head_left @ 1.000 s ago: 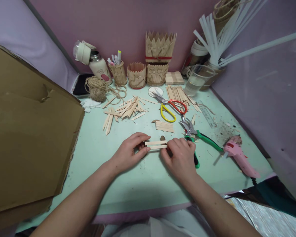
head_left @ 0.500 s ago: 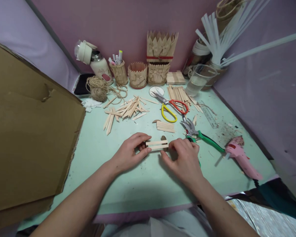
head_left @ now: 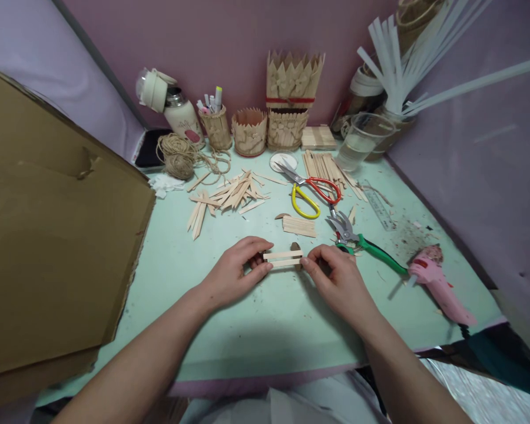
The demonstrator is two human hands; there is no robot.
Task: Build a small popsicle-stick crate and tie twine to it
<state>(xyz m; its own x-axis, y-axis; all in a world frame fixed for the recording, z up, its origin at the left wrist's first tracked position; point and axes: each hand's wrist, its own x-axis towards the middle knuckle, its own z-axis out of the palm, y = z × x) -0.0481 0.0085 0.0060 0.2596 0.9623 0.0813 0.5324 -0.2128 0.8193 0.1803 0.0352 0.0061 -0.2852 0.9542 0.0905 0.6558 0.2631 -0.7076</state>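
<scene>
A small wooden stick piece (head_left: 283,255), two pale strips lying side by side across brown end pieces, sits between my hands just above or on the table. My left hand (head_left: 238,268) grips its left end, thumb on the front strip and fingers behind. At the right end, my right hand (head_left: 335,274) pinches the piece with thumb and forefinger. One brown rounded end piece (head_left: 295,247) shows near my right fingertips; the left one is mostly hidden by my fingers. Just beyond lies a row of short wooden sticks (head_left: 299,226) beside a thin brown curved piece (head_left: 283,216).
Scissors (head_left: 306,203) with red and yellow handles and green-handled pruning shears (head_left: 375,253) lie to the right, near a pink glue gun (head_left: 441,288). Cut sticks (head_left: 236,194), twine (head_left: 176,156) and a water cup (head_left: 360,144) stand farther back. Cardboard (head_left: 62,224) rises at left.
My right thumb has come up and closed against the right end of the stick piece. My left hand keeps its hold. The whole view has shifted slightly.
</scene>
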